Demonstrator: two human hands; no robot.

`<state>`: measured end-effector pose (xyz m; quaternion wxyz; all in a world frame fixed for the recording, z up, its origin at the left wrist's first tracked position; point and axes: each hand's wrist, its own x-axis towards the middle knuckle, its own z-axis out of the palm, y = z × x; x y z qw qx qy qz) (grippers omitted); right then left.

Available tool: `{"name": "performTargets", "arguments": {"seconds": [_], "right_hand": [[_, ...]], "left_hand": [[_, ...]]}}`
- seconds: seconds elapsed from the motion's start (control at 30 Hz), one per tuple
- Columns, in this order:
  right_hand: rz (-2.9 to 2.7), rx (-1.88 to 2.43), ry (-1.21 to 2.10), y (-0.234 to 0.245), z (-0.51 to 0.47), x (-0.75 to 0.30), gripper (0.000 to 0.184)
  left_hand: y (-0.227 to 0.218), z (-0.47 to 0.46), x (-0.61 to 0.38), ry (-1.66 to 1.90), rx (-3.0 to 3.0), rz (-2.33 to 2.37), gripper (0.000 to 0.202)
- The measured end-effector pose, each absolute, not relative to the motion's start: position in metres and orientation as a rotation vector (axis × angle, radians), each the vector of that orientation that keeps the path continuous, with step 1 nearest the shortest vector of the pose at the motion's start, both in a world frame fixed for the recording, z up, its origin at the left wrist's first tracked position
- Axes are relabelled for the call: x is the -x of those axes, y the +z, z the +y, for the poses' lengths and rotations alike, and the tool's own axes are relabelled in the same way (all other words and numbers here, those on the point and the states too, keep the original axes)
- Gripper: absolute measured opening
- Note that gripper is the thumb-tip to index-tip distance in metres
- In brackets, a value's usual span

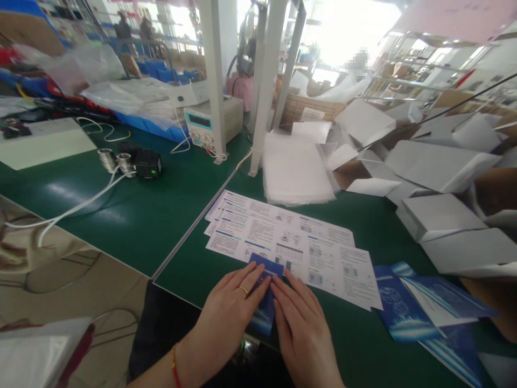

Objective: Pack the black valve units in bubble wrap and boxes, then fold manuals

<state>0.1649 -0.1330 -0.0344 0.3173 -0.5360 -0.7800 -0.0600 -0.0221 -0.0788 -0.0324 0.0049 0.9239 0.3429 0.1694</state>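
Observation:
A narrow folded blue leaflet [264, 318] lies at the table's front edge, partly covered by my hands. My left hand [232, 302] rests flat over its left side with the fingers stretched out. On its right side lies my right hand [302, 318], fingers extended and pressing the paper. The fingertips of both hands nearly meet on the leaflet. Just beyond them, overlapping printed sheets [258, 231] with text and small diagrams are spread out. To the right sit several folded blue leaflets [407, 312], some fanned open.
White boxes [440, 161] pile up along the right. A stack of clear plastic bags [297, 172] lies behind the sheets. A bench power supply [214, 121] stands by the metal posts. Cabled metal connectors with a black block [147, 164] sit at left.

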Motion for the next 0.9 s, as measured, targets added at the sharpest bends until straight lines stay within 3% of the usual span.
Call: {"name": "performTargets", "arguments": {"seconds": [0.33, 0.73, 0.9], "right_hand": [[-2.212, 1.642, -0.202, -0.043, -0.119, -0.181, 0.043], [-2.453, 1.233, -0.202, -0.046, -0.176, -0.179, 0.049], [-2.289, 1.461, -0.104, -0.039, -0.153, -0.185, 0.042]], "left_hand": [[-0.036, -0.075, 0.024, 0.622, -2.883, 1.08, 0.045], [-0.036, -0.074, 0.024, 0.659, -2.894, 1.079, 0.041], [-0.033, -0.074, 0.025, 0.654, -2.891, 1.057, 0.042]]}}
